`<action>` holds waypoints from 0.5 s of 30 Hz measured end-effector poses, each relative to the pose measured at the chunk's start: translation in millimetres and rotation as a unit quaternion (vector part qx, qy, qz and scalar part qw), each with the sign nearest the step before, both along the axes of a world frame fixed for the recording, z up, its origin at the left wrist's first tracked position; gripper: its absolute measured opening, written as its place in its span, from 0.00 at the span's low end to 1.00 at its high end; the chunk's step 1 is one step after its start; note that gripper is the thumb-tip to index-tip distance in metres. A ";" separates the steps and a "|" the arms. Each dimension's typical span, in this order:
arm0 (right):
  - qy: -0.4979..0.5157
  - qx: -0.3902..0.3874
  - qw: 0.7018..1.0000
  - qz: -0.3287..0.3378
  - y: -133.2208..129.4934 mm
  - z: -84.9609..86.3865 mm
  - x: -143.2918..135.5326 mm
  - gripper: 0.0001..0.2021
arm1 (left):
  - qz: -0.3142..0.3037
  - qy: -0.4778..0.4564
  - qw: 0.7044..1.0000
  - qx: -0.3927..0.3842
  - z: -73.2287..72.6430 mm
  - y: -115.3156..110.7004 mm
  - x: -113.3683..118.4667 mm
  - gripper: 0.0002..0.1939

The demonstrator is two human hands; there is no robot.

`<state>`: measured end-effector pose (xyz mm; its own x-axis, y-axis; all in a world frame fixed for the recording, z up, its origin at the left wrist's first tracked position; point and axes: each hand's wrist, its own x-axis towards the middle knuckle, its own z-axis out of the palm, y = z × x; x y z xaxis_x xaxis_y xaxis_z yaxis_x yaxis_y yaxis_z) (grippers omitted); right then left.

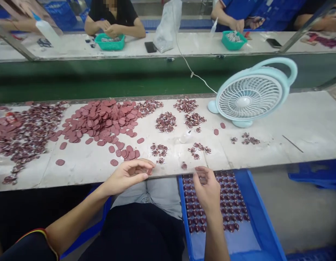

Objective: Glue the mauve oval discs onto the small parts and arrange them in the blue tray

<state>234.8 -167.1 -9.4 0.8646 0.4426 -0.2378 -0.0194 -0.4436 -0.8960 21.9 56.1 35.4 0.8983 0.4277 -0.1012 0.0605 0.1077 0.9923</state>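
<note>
My left hand (131,173) hovers at the table's front edge, its fingers curved and the thumb apart from them, with nothing visible in it. Just right of it, small dark red shiny pieces (159,149) lie in a loose cluster. My right hand (207,186) is over the near edge, fingers loosely bent and apart, also holding nothing that I can see. A single small dark red piece (184,165) lies on the table between the two hands. Below my right arm, a blue tray (266,221) holds rows of dark red pieces (230,195).
A heap of flat reddish oval pieces (102,119) spreads across the table left of centre. Dark shiny pieces (34,127) are piled further left. A light blue fan (248,96) stands at the right. Across the green divider (130,74), people work with green baskets (110,44).
</note>
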 end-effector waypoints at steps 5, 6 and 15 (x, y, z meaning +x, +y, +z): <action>0.016 -0.029 0.962 -0.270 -113.5 -42.4 18.3 0.23 | 0.080 0.060 0.995 0.022 -11.5 15.1 -23.1 0.13; 0.022 -0.053 0.941 -0.334 -145.8 -52.1 22.5 0.22 | 0.098 0.077 0.992 0.016 -14.6 17.4 -27.3 0.14; 0.250 -0.212 0.882 -0.339 -294.6 -137.6 13.0 0.15 | 0.130 0.086 0.988 0.011 -19.6 22.9 -25.9 0.15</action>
